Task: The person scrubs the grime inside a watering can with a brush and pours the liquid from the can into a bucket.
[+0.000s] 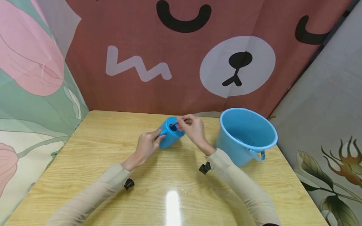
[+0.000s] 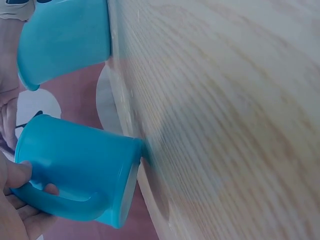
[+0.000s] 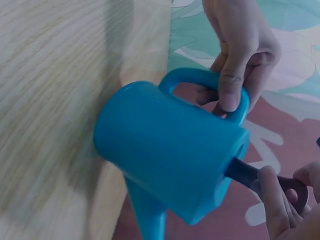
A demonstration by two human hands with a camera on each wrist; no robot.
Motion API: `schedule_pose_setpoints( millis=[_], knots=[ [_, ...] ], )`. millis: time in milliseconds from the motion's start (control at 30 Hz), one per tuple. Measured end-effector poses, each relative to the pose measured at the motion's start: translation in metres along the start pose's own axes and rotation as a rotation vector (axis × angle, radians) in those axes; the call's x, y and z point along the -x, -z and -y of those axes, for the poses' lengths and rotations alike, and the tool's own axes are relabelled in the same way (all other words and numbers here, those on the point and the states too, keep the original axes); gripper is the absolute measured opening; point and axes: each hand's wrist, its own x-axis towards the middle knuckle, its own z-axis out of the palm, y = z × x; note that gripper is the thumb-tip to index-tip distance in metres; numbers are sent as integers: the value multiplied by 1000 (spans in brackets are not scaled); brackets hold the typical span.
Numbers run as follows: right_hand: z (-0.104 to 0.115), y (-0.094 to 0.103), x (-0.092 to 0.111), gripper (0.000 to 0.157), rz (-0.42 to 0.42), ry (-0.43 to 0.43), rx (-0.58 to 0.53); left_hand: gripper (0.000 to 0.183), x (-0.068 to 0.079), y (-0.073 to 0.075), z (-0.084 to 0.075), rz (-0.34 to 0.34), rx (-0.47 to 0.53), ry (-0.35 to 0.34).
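A blue plastic watering can (image 1: 167, 140) is tilted over the table, its base edge at the tabletop. My left hand (image 1: 145, 146) grips the can's loop handle (image 3: 192, 75). Its spout (image 3: 145, 205) points away on the opposite side in the right wrist view. At the can's top opening, my right hand (image 1: 195, 128) pinches a dark tool handle (image 3: 245, 174) that has a hole at its end. The rest of that tool is hidden inside the can, so its kind cannot be told.
A light blue bucket (image 1: 230, 147) with a handle stands on the right of the wooden table (image 1: 113, 138), close by my right forearm. Behind the table hangs a brown bear-print cloth (image 1: 183, 62). Floral cloths hang at both sides.
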Motion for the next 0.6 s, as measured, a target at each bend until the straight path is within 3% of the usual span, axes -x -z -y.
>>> schedule_pose_setpoints(
  millis=[267, 600],
  knots=[
    [10, 2, 4, 11, -50, 124, 176, 25, 1, -2, 0, -13, 2, 5],
    [22, -2, 6, 22, -31, 75, 56, 24, 1, -3, 1, -19, -10, -2]
  ],
)
